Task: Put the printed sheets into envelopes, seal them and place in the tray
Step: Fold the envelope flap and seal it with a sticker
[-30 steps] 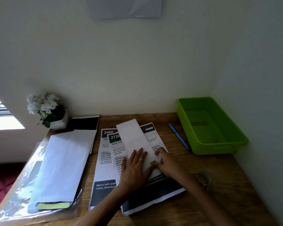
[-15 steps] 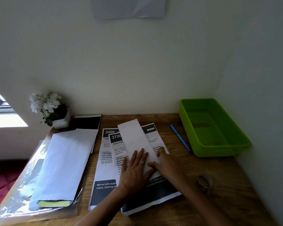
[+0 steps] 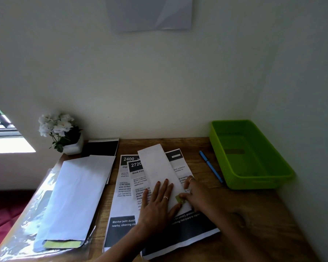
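A long white envelope (image 3: 158, 169) lies slanted on top of two overlapping printed sheets (image 3: 125, 188) in the middle of the wooden desk. My left hand (image 3: 158, 201) presses flat on the envelope's near end, fingers spread. My right hand (image 3: 194, 195) pinches a small yellow-green strip (image 3: 179, 199) at the envelope's near edge between thumb and fingertips. A bright green tray (image 3: 254, 178) stands at the right, with nothing in it.
A stack of white envelopes (image 3: 74, 197) with a yellow-green adhesive strip lies on a clear plastic sleeve at the left. A blue pen (image 3: 211, 168) lies between the sheets and the tray. A black notepad (image 3: 102, 147) and a white flower pot (image 3: 64, 135) stand at the back.
The yellow-green strip, covered by my fingers half a second ago, shows again under my right fingertips. My left hand stays flat on the envelope. The view shifted slightly.
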`<state>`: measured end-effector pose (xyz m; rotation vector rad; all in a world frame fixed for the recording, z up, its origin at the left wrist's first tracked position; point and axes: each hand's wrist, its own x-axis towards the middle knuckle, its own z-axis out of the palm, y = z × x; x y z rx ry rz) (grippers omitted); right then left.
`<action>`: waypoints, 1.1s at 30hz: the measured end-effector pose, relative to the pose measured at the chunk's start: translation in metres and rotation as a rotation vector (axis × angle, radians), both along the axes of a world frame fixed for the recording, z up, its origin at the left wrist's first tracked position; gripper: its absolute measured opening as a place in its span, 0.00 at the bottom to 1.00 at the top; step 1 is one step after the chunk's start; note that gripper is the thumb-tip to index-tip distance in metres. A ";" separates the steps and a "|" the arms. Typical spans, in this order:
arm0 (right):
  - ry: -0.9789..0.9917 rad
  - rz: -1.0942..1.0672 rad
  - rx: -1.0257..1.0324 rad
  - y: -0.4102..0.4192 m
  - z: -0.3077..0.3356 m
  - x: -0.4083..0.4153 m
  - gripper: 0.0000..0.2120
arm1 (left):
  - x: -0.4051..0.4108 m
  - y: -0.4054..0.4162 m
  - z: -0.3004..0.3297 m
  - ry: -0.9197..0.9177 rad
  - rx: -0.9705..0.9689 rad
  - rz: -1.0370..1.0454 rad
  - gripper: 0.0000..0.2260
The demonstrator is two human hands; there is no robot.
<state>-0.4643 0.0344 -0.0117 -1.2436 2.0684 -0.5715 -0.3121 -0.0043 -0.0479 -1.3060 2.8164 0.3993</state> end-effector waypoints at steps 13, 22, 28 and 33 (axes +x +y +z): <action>0.060 -0.102 -0.033 0.019 -0.008 0.026 0.15 | 0.005 0.000 -0.030 0.028 -0.242 0.030 0.28; -0.105 -0.201 0.010 0.011 0.001 0.020 0.05 | 0.006 -0.001 -0.034 0.084 -0.283 0.047 0.27; -0.304 -0.254 -0.063 0.016 0.005 0.024 0.03 | 0.007 0.000 -0.034 0.122 -0.294 0.052 0.25; -0.462 -0.299 -0.037 0.016 0.009 0.029 0.18 | 0.009 0.000 -0.032 0.160 -0.301 0.016 0.24</action>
